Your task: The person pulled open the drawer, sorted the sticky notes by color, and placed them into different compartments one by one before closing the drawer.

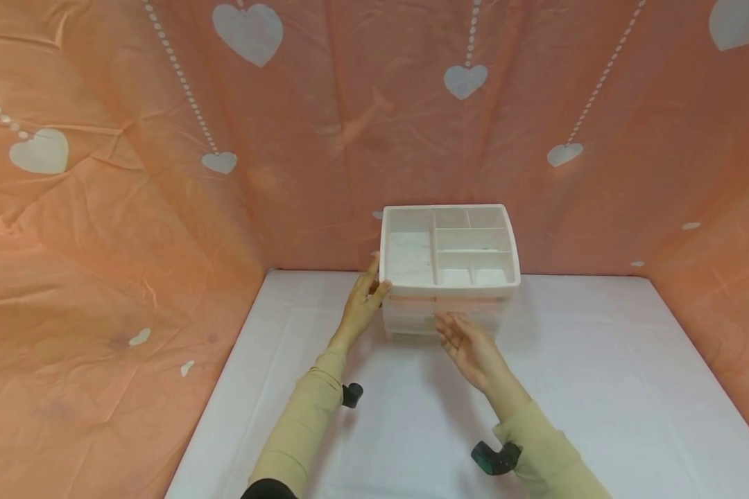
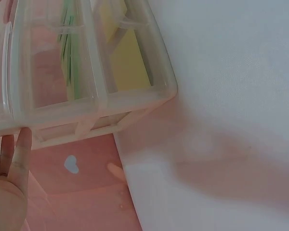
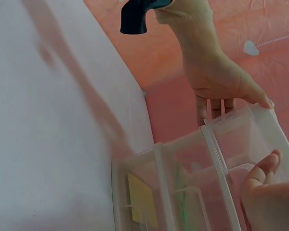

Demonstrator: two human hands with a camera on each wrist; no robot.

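Note:
A white drawer organizer [image 1: 455, 285] with a divided top tray and see-through drawers stands upright at the back of the table. My left hand [image 1: 363, 303] rests on its left side, with the thumb on the front corner near the top rim and the fingers fairly straight along the side wall. In front of the clear upper drawer [image 3: 236, 139], my right hand [image 1: 468, 348] has its fingers loosely bent, fingertips close to the drawer front. Through the lower drawers show a flat yellow piece [image 2: 130, 62] and thin green strips [image 2: 70, 53].
The organizer stands on a white-covered table [image 1: 374, 443]. Close behind it hangs an orange-pink cloth [image 1: 374, 138] with white hearts, which also encloses both sides. A dark wrist mount [image 1: 496, 457] sticks out from the right sleeve, another [image 1: 352, 395] from the left.

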